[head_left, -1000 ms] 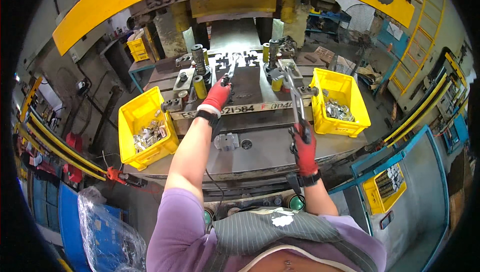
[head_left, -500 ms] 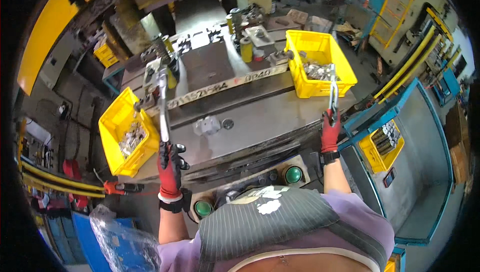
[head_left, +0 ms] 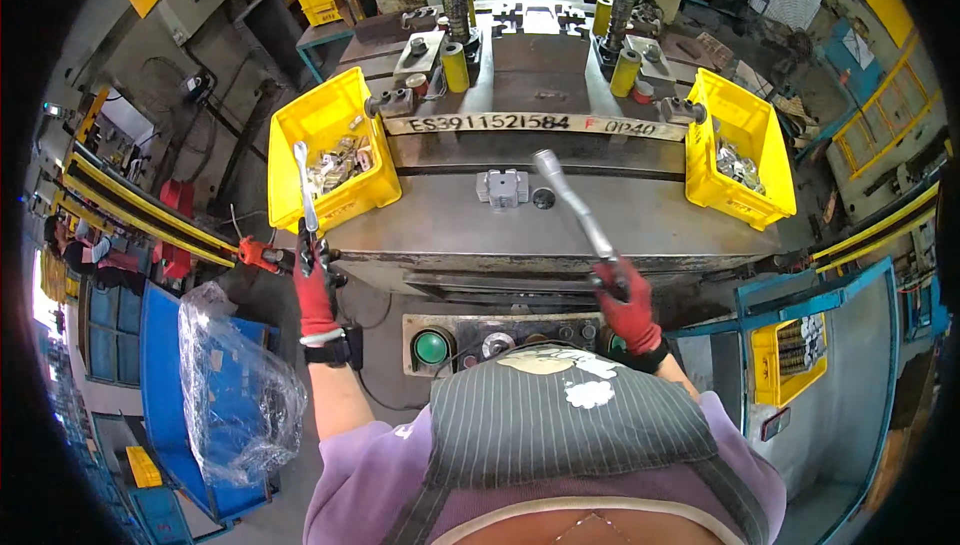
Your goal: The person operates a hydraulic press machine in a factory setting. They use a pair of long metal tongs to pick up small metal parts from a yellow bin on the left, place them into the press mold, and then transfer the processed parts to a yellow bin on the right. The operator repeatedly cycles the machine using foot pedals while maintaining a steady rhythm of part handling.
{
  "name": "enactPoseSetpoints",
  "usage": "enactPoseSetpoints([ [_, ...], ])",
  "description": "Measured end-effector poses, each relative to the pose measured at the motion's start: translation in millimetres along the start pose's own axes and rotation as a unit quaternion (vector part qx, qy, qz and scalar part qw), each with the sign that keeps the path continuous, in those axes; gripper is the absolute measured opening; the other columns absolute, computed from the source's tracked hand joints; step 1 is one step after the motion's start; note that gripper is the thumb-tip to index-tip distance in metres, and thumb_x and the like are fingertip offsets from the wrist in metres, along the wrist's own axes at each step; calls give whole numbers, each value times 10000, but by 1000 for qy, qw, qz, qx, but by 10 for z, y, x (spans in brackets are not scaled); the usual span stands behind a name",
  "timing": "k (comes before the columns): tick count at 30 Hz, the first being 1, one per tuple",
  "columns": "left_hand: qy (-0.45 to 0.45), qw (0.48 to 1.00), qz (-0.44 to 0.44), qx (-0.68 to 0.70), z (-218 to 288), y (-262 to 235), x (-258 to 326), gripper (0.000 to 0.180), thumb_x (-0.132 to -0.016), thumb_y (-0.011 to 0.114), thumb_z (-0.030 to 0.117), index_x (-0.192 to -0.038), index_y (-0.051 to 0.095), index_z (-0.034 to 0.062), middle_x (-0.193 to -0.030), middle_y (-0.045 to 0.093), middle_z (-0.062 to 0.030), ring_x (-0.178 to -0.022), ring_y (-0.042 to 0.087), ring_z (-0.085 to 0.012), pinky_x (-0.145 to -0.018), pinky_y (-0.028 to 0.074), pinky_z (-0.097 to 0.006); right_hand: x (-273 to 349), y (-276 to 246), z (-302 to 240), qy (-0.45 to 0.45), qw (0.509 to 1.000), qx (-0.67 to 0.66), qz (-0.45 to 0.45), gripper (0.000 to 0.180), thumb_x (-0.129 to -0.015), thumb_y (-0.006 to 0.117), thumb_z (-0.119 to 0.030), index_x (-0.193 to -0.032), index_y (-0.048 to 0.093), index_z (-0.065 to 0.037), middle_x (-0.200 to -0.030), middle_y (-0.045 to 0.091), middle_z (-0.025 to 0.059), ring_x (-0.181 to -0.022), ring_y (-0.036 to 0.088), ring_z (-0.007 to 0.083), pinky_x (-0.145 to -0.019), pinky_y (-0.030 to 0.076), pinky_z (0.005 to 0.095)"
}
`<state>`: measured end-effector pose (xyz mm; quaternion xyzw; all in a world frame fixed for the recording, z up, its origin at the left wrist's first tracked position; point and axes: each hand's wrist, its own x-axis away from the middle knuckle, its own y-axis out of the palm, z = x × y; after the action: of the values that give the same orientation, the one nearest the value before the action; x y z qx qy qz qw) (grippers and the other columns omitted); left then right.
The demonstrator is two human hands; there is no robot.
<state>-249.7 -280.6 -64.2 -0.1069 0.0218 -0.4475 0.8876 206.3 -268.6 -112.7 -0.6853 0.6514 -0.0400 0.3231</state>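
Note:
My left hand (head_left: 314,285), in a red glove, grips a long metal tong-like tool (head_left: 304,190) whose tip reaches over the left yellow bin (head_left: 290,135) of small metal parts. My right hand (head_left: 628,307), also red-gloved, holds a second long metal tool (head_left: 572,203) that angles up and left over the grey press table (head_left: 640,215). A small grey metal block (head_left: 502,188) sits on the table near that tool's tip. Both hands are at the table's front edge.
A second yellow bin (head_left: 740,140) of metal parts stands at the table's right end. Yellow cylinders and die posts (head_left: 455,65) stand at the back. A green button (head_left: 431,348) is on the front panel. A plastic-wrapped blue cart (head_left: 235,395) is lower left; another yellow bin (head_left: 785,355) is lower right.
Both hands have drawn back from the die toward the table's front edge. The left tool now points over the left bin and the right tool has swung in over the table's middle.

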Motion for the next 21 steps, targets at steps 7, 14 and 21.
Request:
enactPoseSetpoints([
  [7, 60, 989, -59, 121, -167, 610, 303, 223, -886, 508, 238, -1032, 552, 75, -717, 525, 46, -502, 387, -7, -425, 309, -174, -362, 344, -310, 72, 990, 105, -65, 508, -702, 632, -164, -1187, 485, -127, -941, 591, 166, -843, 579, 331, -709, 465, 352],
  [14, 119, 974, -182, 61, -434, 996, 691, 402, -837, 519, 36, -1228, 425, 14, -977, 566, -28, -885, 515, -102, -795, 400, -231, -1449, -112, -561, 21, 998, 1, 65, 420, -733, 625, -237, -1125, 533, -119, -891, 600, 164, -829, 589, 316, -689, 460, 362],
  [21, 127, 964, -234, 25, -589, 1158, 710, 410, -801, 553, 33, -1190, 431, -12, -1095, 541, -102, -999, 511, -164, -862, 385, -270, -2997, -562, -259, -8, 991, 135, 14, 313, -705, 612, -301, -921, 591, -75, -761, 626, 133, -700, 607, 268, -615, 459, 344],
])
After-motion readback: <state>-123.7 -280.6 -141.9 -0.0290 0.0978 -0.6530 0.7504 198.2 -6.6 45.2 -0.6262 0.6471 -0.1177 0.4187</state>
